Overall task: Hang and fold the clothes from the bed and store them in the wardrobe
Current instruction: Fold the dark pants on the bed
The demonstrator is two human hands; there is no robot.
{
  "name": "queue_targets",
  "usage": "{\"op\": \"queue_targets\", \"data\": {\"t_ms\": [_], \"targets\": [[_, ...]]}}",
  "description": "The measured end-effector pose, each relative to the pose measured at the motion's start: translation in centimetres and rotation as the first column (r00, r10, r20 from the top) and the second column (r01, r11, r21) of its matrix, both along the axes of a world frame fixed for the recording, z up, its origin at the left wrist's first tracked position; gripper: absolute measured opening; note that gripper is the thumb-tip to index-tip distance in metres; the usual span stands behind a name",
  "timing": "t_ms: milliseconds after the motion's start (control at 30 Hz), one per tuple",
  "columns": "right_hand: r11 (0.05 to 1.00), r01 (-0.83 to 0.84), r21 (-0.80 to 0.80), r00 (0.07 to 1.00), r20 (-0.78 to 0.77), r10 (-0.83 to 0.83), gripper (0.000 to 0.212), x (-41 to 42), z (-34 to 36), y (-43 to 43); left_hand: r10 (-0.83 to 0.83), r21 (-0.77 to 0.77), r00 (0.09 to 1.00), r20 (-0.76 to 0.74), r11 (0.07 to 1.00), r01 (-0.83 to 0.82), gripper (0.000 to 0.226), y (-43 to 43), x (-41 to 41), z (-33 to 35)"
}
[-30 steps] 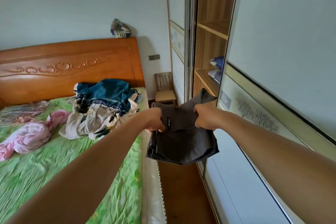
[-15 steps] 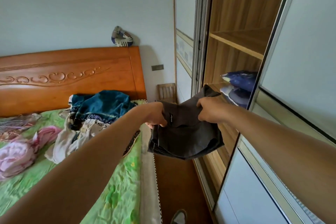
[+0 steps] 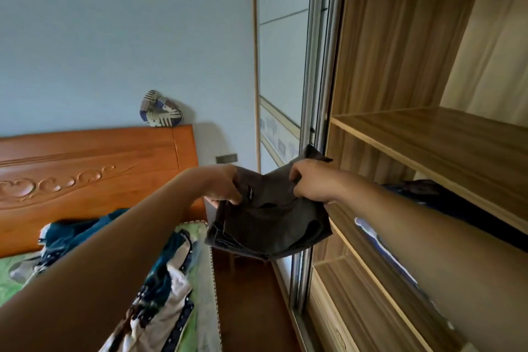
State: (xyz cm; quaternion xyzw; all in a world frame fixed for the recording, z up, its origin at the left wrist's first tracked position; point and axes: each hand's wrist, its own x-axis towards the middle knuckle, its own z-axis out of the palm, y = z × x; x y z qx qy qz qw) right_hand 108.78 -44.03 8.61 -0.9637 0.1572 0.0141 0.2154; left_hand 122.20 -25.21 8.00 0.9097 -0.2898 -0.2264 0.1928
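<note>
Wardrobe (image 3: 385,51): open, in the background.
Hands: left hand (image 3: 225,188) and right hand (image 3: 311,181) grip the folded dark-grey garment (image 3: 271,220), not yet shelved.
Remaining: clothes pile (image 3: 160,288) left of the wardrobe.

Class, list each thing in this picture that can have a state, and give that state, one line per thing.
Grey garment: folded, held up by both hands in front of the wardrobe.
Left hand: gripping the garment's left edge.
Right hand: gripping its right edge.
Wardrobe: open, shelves showing.
Clothes on the bed: unfolded, heaped.
Blue bundle: lying on a wardrobe shelf.
</note>
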Motion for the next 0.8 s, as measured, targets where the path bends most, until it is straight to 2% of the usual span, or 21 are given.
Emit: {"op": "queue_targets", "data": {"t_ms": [167,300,433,467,567,700,800], "targets": [[0.996,0.071,-0.056,0.991,0.12,-0.064,0.032,1.8,4.1,-2.1,-0.064,-0.038,0.987,0.15,0.997,0.07,0.031,-2.2,2.8,5.0],[0.979,0.143,-0.145,0.982,0.142,-0.123,0.033,2.1,7.6,-4.4,-0.144,-0.064,0.95,0.279,0.984,0.168,0.023,-5.7,3.8,8.6],[0.947,0.261,-0.186,0.962,0.126,-0.241,0.005,1.4,10.4,-8.4,-0.28,-0.089,0.912,0.3,0.944,0.319,0.014,-11.9,5.0,10.9],[0.933,0.3,-0.198,0.952,0.122,-0.28,0.011,1.3,10.9,-9.8,-0.315,-0.098,0.898,0.307,0.928,0.36,0.011,-13.8,5.4,11.2],[0.875,0.444,-0.196,0.896,0.113,-0.429,0.026,0.6,11.5,-14.3,-0.433,-0.152,0.846,0.311,0.856,0.494,0.01,-20.4,6.3,11.5],[0.754,0.625,-0.203,0.779,0.094,-0.62,0.031,-0.7,11.3,-20.4,-0.595,-0.223,0.764,0.248,0.732,0.643,0.015,-29.9,7.0,11.0],[0.632,0.735,-0.247,0.668,0.104,-0.736,0.031,-1.7,11.1,-24.3,-0.673,-0.291,0.72,0.172,0.663,0.69,0.038,-36.6,7.1,10.3]]}}
